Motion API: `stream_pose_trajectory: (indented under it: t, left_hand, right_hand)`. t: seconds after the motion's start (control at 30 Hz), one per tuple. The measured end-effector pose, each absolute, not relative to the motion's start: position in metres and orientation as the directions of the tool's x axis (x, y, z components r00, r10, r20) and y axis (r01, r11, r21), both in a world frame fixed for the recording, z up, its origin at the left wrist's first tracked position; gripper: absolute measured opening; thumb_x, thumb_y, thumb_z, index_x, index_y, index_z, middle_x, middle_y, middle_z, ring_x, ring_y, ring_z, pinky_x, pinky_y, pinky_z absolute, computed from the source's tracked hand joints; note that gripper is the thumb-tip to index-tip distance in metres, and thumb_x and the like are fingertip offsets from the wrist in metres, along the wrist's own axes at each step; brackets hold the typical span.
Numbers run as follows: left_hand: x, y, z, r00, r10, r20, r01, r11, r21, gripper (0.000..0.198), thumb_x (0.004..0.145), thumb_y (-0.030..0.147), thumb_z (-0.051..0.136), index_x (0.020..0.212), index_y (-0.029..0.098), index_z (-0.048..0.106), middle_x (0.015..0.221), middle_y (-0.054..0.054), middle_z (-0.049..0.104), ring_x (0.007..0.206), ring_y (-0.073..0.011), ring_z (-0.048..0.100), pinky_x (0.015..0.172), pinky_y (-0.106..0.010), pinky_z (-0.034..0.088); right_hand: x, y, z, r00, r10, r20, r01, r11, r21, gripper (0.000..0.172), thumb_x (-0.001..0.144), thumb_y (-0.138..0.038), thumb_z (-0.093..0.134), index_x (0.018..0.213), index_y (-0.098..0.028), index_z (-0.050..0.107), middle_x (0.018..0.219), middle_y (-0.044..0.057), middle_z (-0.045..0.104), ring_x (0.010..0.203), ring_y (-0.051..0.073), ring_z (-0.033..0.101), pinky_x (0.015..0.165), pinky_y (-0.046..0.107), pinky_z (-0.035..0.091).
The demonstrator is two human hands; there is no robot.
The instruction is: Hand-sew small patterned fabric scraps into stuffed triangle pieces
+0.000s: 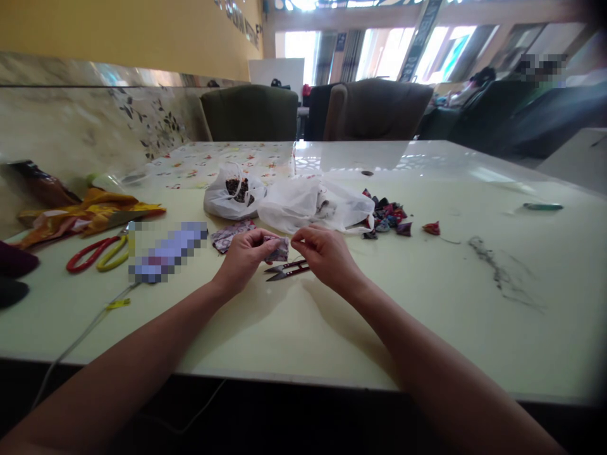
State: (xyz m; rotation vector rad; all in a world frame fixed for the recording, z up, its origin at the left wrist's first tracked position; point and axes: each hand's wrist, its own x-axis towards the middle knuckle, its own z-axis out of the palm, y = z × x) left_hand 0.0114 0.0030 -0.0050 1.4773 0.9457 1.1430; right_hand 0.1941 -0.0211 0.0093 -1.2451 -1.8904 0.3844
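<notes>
Between thumb and fingers, my left hand (243, 258) pinches a small piece of patterned grey-purple fabric (278, 249) above the table. Just to its right, my right hand (332, 256) is closed in a pinch; whatever lies between those fingertips is too small to make out. Dark red thread snips (286, 273) rest on the table below, partly covered by my right hand. Behind my left hand lie more pieces of the patterned cloth (227, 237). Small stuffed fabric pouches (391, 215) form a pile beyond my right hand, with a single red pouch (431, 228) apart from it.
White plastic bags (303, 205) stand behind my hands, one holding dark filling (239, 189). Scissors with red and yellow handles (102, 253), a blurred-out object on a cable (171, 253) and yellow cloth (95, 212) lie left. Loose threads (496, 268) and a green tool (543, 206) lie right.
</notes>
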Motion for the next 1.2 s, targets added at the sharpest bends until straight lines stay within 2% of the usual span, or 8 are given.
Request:
stream_pose_trajectory:
  t: [0.1,0.2,0.4,0.53,0.73,0.93,1.2]
  left_hand:
    - [0.0101,0.0036,-0.005,0.258,0.944,0.203,0.023,-0.216,0.976,0.021,0.076,0.033,0.075,0.083,0.014,0.071,0.072,-0.003,0.066,0.064,-0.0124,0.057,0.057,-0.024,0.048]
    - [0.0085,0.0042,-0.0036,0.28,0.93,0.236,0.065,-0.264,0.962,0.02,0.077,0.034,0.073,0.083,0.014,0.071,0.072,-0.002,0.066,0.063,-0.0121,0.057,0.057,-0.024,0.048]
    - [0.0084,0.0024,0.0014,0.298,0.923,0.244,0.127,-0.292,0.948,0.023,0.077,0.036,0.074,0.081,0.014,0.07,0.069,-0.002,0.065,0.061,-0.012,0.057,0.058,-0.024,0.049]
    - [0.0098,0.0023,-0.0001,0.279,0.931,0.235,0.104,-0.273,0.956,0.026,0.075,0.039,0.076,0.081,0.014,0.07,0.067,-0.001,0.064,0.059,-0.0122,0.057,0.057,-0.025,0.048]
    - [0.0101,0.0029,-0.0037,0.271,0.934,0.235,0.087,-0.267,0.96,0.026,0.074,0.038,0.078,0.08,0.014,0.07,0.066,-0.002,0.065,0.058,-0.0123,0.057,0.058,-0.025,0.046]
    - [0.0109,0.0031,-0.0034,0.259,0.953,0.157,-0.018,-0.158,0.987,0.026,0.07,0.036,0.081,0.081,0.014,0.072,0.072,-0.002,0.068,0.064,-0.0129,0.06,0.064,-0.026,0.048]
    - [0.0104,0.0044,-0.0025,0.328,0.944,0.044,-0.147,0.005,0.989,0.022,0.069,0.032,0.081,0.077,0.014,0.072,0.068,-0.001,0.066,0.06,-0.0104,0.057,0.061,-0.024,0.046]
  right_hand:
    - [0.1941,-0.0222,0.0104,-0.169,0.882,0.441,0.597,0.447,-0.666,0.01,0.084,-0.016,0.061,0.087,-0.016,0.07,0.064,-0.003,0.052,0.059,0.011,0.043,0.061,0.025,0.031]
    - [0.1944,-0.0235,0.0123,-0.195,0.899,0.393,0.55,0.432,-0.715,0.021,0.084,-0.016,0.059,0.102,-0.016,0.07,0.059,-0.004,0.049,0.056,0.01,0.042,0.06,0.024,0.031]
    - [0.1943,-0.0234,0.0141,-0.213,0.894,0.395,0.556,0.443,-0.703,0.014,0.083,-0.015,0.056,0.084,-0.015,0.071,0.061,-0.003,0.054,0.058,0.01,0.043,0.06,0.024,0.031]
    - [0.1934,-0.0232,0.013,-0.206,0.883,0.422,0.585,0.456,-0.67,0.014,0.084,-0.014,0.056,0.081,-0.016,0.069,0.062,-0.001,0.056,0.06,0.011,0.046,0.062,0.024,0.032]
    - [0.1917,-0.023,0.01,-0.197,0.883,0.425,0.569,0.456,-0.684,0.012,0.084,-0.015,0.056,0.077,-0.017,0.066,0.062,-0.001,0.056,0.061,0.012,0.046,0.062,0.025,0.032]
    - [0.192,-0.0232,0.011,-0.177,0.896,0.408,0.535,0.436,-0.724,0.012,0.084,-0.016,0.056,0.077,-0.016,0.066,0.061,-0.002,0.054,0.058,0.011,0.043,0.06,0.025,0.031]
    - [0.1941,-0.0228,0.0132,-0.189,0.928,0.322,0.419,0.373,-0.828,0.014,0.083,-0.022,0.058,0.081,-0.015,0.07,0.06,-0.003,0.051,0.057,0.01,0.041,0.056,0.024,0.032]
